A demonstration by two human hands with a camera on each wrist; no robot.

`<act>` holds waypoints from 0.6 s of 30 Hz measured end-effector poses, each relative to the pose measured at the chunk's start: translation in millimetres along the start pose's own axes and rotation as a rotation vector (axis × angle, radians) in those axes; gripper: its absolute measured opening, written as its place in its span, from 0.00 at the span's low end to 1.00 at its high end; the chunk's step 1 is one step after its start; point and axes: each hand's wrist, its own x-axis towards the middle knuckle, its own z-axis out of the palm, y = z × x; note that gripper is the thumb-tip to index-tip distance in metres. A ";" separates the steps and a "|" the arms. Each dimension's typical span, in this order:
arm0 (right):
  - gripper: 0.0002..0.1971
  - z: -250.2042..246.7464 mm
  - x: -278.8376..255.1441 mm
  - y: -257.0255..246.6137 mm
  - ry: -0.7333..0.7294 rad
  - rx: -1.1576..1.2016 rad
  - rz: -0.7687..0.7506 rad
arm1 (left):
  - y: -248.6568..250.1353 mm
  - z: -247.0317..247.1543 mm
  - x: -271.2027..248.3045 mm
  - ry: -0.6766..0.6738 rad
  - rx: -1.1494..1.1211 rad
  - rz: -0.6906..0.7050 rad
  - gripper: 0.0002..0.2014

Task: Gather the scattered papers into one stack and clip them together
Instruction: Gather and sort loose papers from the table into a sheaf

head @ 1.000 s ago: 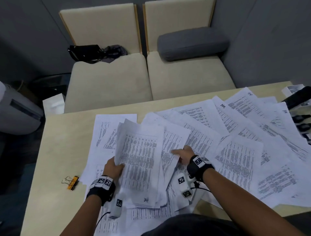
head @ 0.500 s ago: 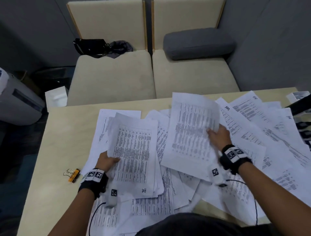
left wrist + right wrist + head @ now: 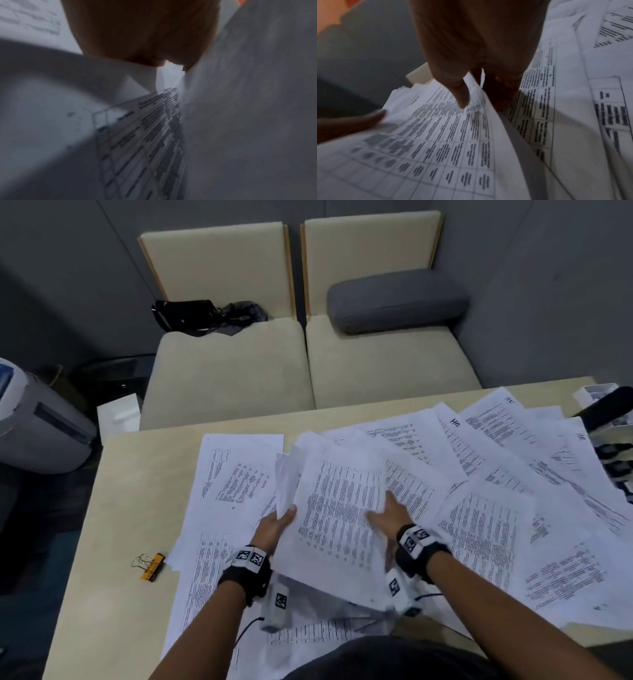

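Note:
My left hand [image 3: 274, 530] grips the left edge of a lifted stack of printed papers [image 3: 337, 522], thumb on top. My right hand [image 3: 390, 517] pinches the top sheet at the stack's right edge, thumb [image 3: 460, 94] above and fingers beneath. The left wrist view shows my left hand [image 3: 145, 33] against the grey underside of the stack [image 3: 248, 121], with a printed sheet [image 3: 145, 135] lying below. Several more loose sheets [image 3: 496, 508] lie fanned over the right side of the table [image 3: 137, 508]. An orange binder clip [image 3: 150, 565] lies on bare wood left of the papers.
Dark gear and a white box [image 3: 603, 405] crowd the table's right edge. Beyond the far edge stand two beige seats [image 3: 233, 371] with a grey cushion [image 3: 397, 299] and a black bag [image 3: 191, 314]. A grey appliance [image 3: 37, 422] sits on the floor at left.
My right hand carried a sheet from the right-hand spread leftward and laid it on the stack in my left hand. The stack now sits higher, held by both hands.

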 end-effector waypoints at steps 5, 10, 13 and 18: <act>0.19 28.4 2.9 10.3 -0.052 -0.314 -0.195 | -14.5 11.9 2.4 0.035 0.038 -0.052 0.18; 0.31 4.8 16.3 32.2 0.160 0.008 -0.125 | -8.7 -0.8 -9.1 -0.032 0.114 0.058 0.14; 0.58 -12.1 24.4 38.9 0.040 0.442 0.003 | 7.8 -5.1 -21.7 -0.080 0.098 0.232 0.13; 0.38 -48.7 -23.4 -29.3 -0.023 0.546 -0.328 | 56.9 -6.4 -38.5 -0.043 0.015 0.358 0.14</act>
